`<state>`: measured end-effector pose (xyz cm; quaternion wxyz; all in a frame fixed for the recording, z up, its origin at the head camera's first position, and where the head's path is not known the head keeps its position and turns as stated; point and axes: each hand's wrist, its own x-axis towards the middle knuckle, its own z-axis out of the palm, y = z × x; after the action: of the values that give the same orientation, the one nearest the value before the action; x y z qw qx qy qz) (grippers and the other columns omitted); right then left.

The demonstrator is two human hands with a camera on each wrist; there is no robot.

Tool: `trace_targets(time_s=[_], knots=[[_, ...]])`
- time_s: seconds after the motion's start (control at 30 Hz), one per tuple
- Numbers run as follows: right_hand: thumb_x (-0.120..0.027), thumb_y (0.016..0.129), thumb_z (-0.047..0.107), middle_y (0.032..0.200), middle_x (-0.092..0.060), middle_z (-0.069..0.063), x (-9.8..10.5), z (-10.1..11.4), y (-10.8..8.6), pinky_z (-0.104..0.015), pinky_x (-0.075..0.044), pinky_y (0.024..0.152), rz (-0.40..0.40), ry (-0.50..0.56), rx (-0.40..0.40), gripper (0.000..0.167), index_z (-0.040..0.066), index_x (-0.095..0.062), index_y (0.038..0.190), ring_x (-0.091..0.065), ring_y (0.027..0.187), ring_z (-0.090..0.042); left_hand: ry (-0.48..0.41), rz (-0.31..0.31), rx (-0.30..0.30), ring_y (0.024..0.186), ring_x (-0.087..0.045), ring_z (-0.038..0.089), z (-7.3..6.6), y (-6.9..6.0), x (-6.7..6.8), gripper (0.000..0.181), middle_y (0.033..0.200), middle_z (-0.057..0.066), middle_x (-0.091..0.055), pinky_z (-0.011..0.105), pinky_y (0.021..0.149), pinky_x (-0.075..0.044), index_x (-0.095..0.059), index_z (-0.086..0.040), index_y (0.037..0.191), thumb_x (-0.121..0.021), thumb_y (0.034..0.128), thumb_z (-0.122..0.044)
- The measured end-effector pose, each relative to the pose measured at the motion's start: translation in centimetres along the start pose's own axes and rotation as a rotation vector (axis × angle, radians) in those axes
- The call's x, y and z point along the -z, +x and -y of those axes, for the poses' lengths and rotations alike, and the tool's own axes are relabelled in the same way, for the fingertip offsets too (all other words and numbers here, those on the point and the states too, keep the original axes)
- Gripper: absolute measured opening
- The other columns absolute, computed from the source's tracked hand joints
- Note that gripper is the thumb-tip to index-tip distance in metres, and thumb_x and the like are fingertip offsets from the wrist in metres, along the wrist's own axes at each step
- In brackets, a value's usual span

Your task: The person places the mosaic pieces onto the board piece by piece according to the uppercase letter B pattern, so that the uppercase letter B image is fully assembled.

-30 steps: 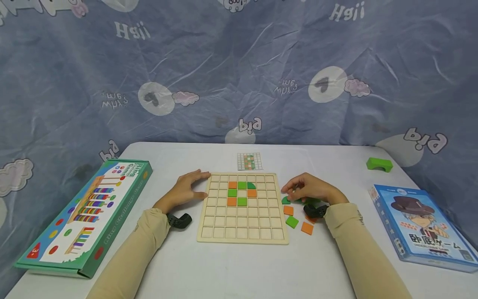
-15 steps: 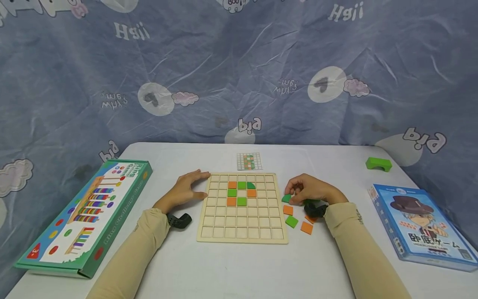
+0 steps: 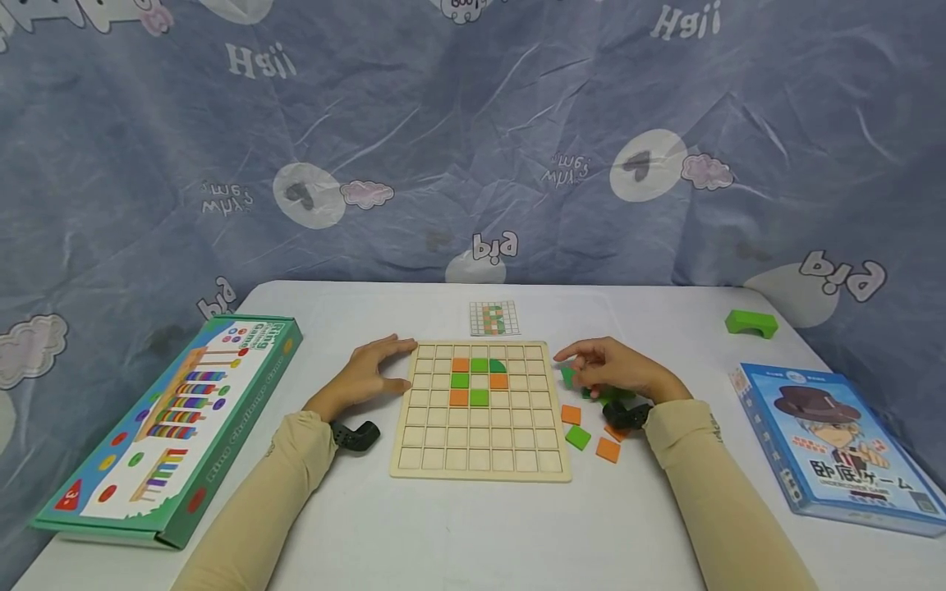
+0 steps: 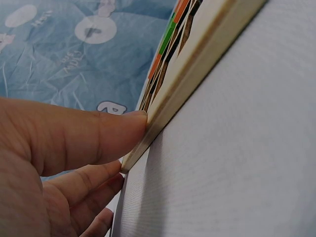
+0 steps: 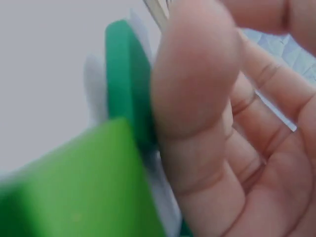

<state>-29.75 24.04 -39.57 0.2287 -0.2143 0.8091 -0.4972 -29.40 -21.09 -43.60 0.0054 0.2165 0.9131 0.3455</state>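
A pale wooden grid board [image 3: 510,442] lies mid-table, with several orange and green tiles and one dark green quarter-round piece [image 3: 498,367] in its cells. My left hand [image 3: 364,371] touches the board's left edge with its thumb and fingers; the left wrist view shows the thumb [image 4: 118,134] against the side. Right of the board, my right hand [image 3: 617,371] hovers over loose pieces, index finger stretched toward the board. Below it is a dark green piece [image 3: 567,376]. In the right wrist view this piece [image 5: 123,79] lies beside the thumb, with nothing visible between thumb and fingers.
Orange tiles [image 3: 608,450] and a green tile [image 3: 578,438] lie near the board's right side. A printed pattern card [image 3: 477,328] lies behind the board. A green game box [image 3: 170,410] stands left; a blue box [image 3: 835,435] and green arch block [image 3: 750,322] are right.
The dark green piece by my right hand has shifted away from me. My right index finger has straightened toward the board. My left hand and the board stay put.
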Motion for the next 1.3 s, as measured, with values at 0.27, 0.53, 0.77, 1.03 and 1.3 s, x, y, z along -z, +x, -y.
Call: trace_targets(time_s=[0.27,0.53,0.77,1.03,1.3], knots=[[-0.062,0.105,0.005,0.097,-0.061,-0.009,-0.2,0.2,0.4,-0.03,-0.06,0.07,-0.039,0.004,0.056,0.036,-0.011,-0.064,0.137,-0.059,0.076,-0.017,-0.002,0.003,0.001,0.159,-0.032,0.045,-0.1,0.0,0.0,0.076,0.163,0.021,-0.051,0.068,0.128,-0.013,-0.057,-0.001,0.155,-0.082,0.087,-0.024],[-0.061,0.107,0.009,0.094,-0.068,-0.01,-0.7,0.7,0.6,-0.032,-0.061,0.073,-0.041,0.034,0.052,0.035,-0.013,-0.063,0.134,-0.062,0.079,-0.017,-0.005,0.001,-0.003,0.159,-0.032,0.045,0.0,-0.1,0.0,0.075,0.163,0.021,-0.051,0.068,0.128,-0.014,-0.056,0.0,0.155,-0.081,0.088,-0.023],[-0.066,0.104,0.006,0.083,-0.072,-0.007,-1.6,1.4,1.2,-0.028,-0.058,0.066,-0.022,0.074,0.06,0.031,-0.012,-0.062,0.129,-0.061,0.07,-0.014,0.014,-0.011,-0.017,0.158,-0.034,0.046,-0.1,-0.1,0.0,0.075,0.161,0.021,-0.053,0.07,0.128,-0.015,-0.058,0.0,0.154,-0.082,0.0867,-0.023],[-0.068,0.105,0.01,0.084,-0.075,-0.009,-3.4,2.7,2.1,-0.031,-0.06,0.069,-0.101,0.154,0.025,0.027,-0.005,-0.064,0.127,-0.065,0.072,-0.016,0.019,-0.011,-0.016,0.158,-0.035,0.046,0.0,0.0,0.0,0.075,0.161,0.021,-0.053,0.071,0.128,-0.015,-0.058,0.0,0.154,-0.081,0.0865,-0.022],[-0.066,0.107,0.006,0.098,-0.081,-0.008,-5.4,3.3,3.0,-0.026,-0.057,0.066,-0.115,0.313,0.016,0.019,-0.002,-0.066,0.124,-0.065,0.07,-0.012,0.01,-0.011,-0.017,0.158,-0.034,0.046,0.2,0.1,-0.1,0.075,0.161,0.021,-0.053,0.071,0.128,-0.015,-0.058,0.0,0.153,-0.082,0.0865,-0.023]])
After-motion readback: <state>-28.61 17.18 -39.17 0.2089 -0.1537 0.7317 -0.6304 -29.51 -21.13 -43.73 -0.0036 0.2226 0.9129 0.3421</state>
